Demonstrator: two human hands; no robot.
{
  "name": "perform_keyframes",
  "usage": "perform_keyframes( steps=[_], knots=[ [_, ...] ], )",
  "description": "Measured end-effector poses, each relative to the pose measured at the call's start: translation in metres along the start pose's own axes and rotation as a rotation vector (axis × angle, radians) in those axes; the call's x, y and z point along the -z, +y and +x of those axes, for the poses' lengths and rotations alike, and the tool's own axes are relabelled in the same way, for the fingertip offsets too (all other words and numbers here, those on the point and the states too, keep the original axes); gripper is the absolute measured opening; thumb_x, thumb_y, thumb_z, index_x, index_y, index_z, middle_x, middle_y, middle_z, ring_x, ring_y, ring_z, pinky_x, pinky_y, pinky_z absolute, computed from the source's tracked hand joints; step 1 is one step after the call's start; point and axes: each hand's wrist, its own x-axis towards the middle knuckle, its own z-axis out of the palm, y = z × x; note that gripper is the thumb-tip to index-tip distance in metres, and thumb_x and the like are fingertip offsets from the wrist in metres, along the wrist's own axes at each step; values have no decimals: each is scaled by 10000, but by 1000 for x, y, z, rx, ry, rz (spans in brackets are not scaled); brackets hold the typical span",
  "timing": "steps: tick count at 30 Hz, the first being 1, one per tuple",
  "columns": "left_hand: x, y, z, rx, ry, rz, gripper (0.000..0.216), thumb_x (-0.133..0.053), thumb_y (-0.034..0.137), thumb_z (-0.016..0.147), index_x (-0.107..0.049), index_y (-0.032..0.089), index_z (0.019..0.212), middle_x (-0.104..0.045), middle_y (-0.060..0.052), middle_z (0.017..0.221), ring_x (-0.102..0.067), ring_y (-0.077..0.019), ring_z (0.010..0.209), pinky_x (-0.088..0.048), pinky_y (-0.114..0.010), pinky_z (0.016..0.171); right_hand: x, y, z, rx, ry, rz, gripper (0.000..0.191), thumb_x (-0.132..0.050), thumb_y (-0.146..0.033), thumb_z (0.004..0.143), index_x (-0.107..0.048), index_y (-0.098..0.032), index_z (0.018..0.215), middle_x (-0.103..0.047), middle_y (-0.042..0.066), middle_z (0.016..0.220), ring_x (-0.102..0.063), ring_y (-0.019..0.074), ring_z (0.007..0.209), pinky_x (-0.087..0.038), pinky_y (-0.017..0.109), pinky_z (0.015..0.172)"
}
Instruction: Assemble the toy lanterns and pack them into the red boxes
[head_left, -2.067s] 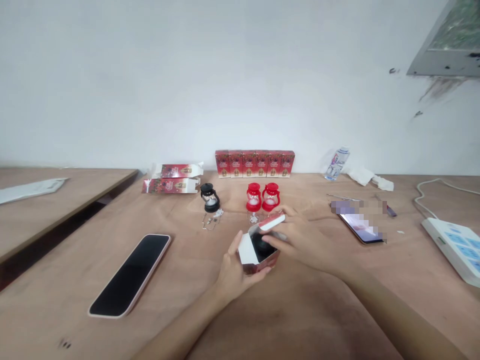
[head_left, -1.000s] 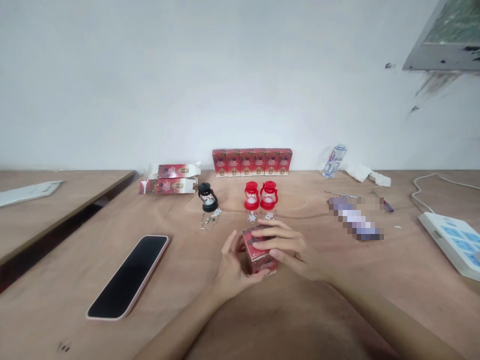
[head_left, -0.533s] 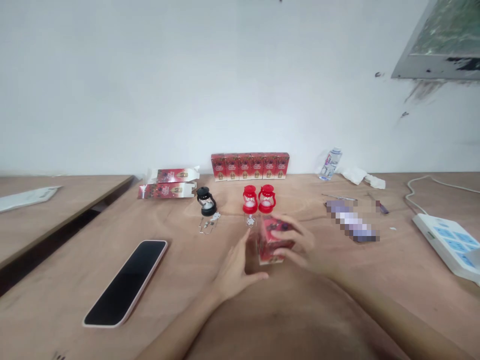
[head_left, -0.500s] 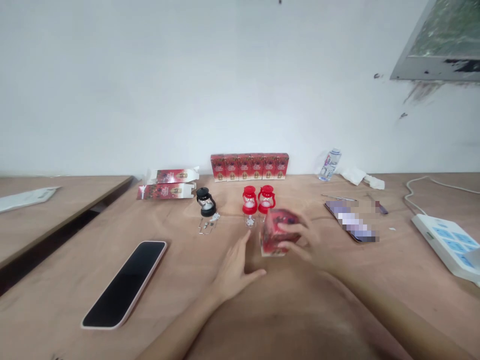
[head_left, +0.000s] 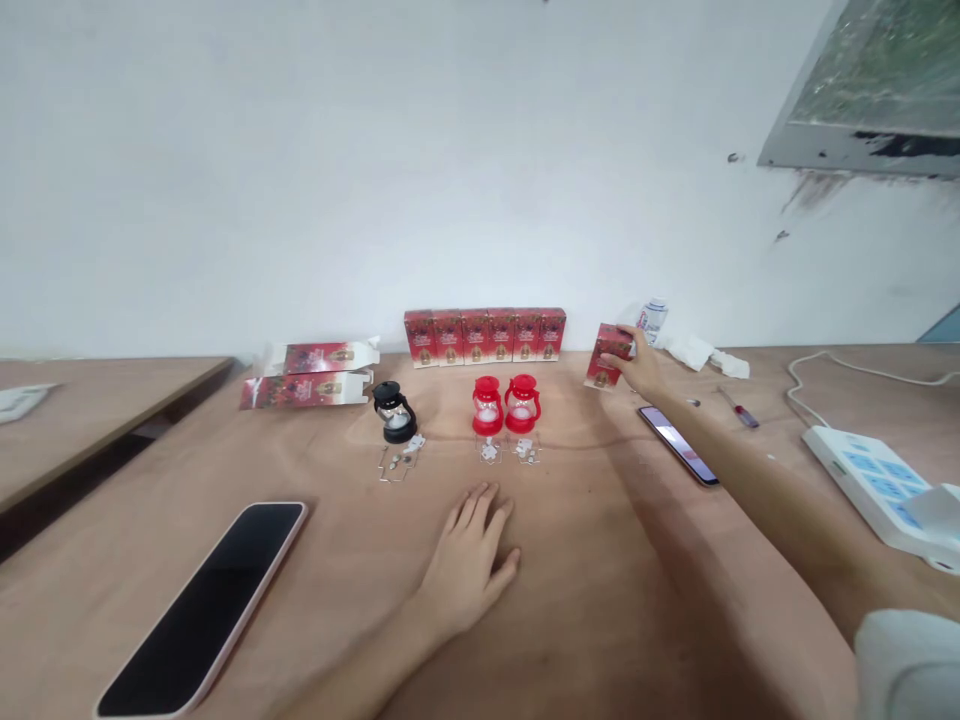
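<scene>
the wooden table point(head_left: 637, 600) carried everything. a black phone point(head_left: 206, 610) lay near its left front. the left hand point(head_left: 469, 560) rested flat, fingers spread and gripping nothing. the right hand point(head_left: 641, 365) reached far back, fingers closed around a small red box point(head_left: 606, 355), held just right of the row of red boxes point(head_left: 485, 336) by the wall, behind two red lanterns point(head_left: 506, 404).

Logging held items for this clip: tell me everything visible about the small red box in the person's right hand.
The red box is a small printed carton, apparently cardboard, with a gold-toned emblem on its face. It looks closed, upright and slightly tilted. The right hand grips it from its right side, arm stretched far across the table. It sits near the wall, right of and apart from the row of matching boxes. Whether its base touches the table cannot be told.
</scene>
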Motion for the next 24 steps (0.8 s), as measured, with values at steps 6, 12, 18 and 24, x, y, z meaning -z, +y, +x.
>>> perform_keyframes(
  steps=[6,12,18,24],
  knots=[
    [0,-1,-1,-10,6,-32,446,-488,296,835,-461,172,1262,-417,-149,1379,-359,-313,1289,-361,-518,1019,-40,38,36,-33,50,38,494,-660,-219,584,-518,-200,1056,-587,57,1078,-542,220,981,-424,439,926],
    [0,-2,-2,1,-43,-44,476,-488,305,835,-442,167,1289,-400,-164,1398,-349,-323,1303,-351,-530,1030,-74,60,60,-95,159,127,499,-569,-180,619,-438,-189,1100,-545,77,1131,-565,155,911,-487,339,820],
    [0,-1,-2,11,-43,-87,489,-505,300,827,-431,187,1296,-378,-146,1417,-328,-320,1317,-339,-523,1042,-98,59,70,-133,177,173,535,-524,-147,625,-391,-195,1141,-526,94,1155,-583,152,914,-487,335,829],
    [3,0,-1,33,-59,-122,466,-501,297,823,-444,180,1270,-386,-156,1402,-333,-330,1306,-342,-536,1020,-94,40,62,-112,268,102,656,-514,-127,621,-319,-169,1246,-364,150,1319,-335,248,1279,-278,500,1050]
  ],
)
